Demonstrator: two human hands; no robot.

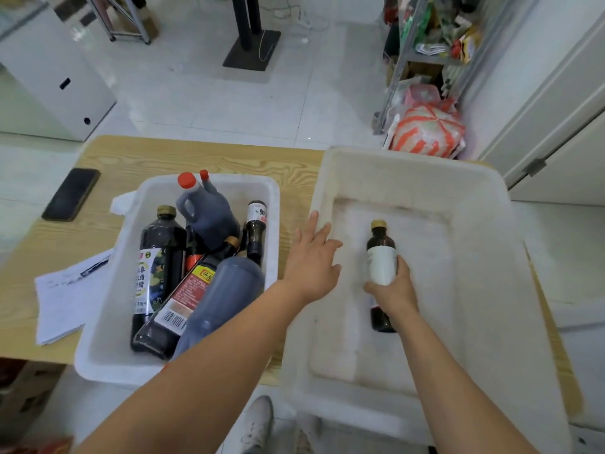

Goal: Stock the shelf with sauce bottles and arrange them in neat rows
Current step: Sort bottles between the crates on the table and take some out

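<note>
My right hand [394,288] grips a small dark bottle [380,257] with a white label and gold cap, held inside the large white bin [484,204] on the right. My left hand [312,257] rests with fingers spread on that bin's left rim, holding nothing. To the left, a smaller white bin [271,204] holds several dark sauce bottles piled together: a jug with a red cap [204,208], a tall bottle with a gold cap [160,257], a slim bottle [256,231] and a large lying bottle [222,299].
Both bins sit on a wooden table [203,155]. A black phone [71,194] and papers with a pen [68,296] lie at the table's left. A metal shelf with goods [432,37] stands at the far right, a striped bag [429,129] at its foot. A black stand [251,44] is on the floor.
</note>
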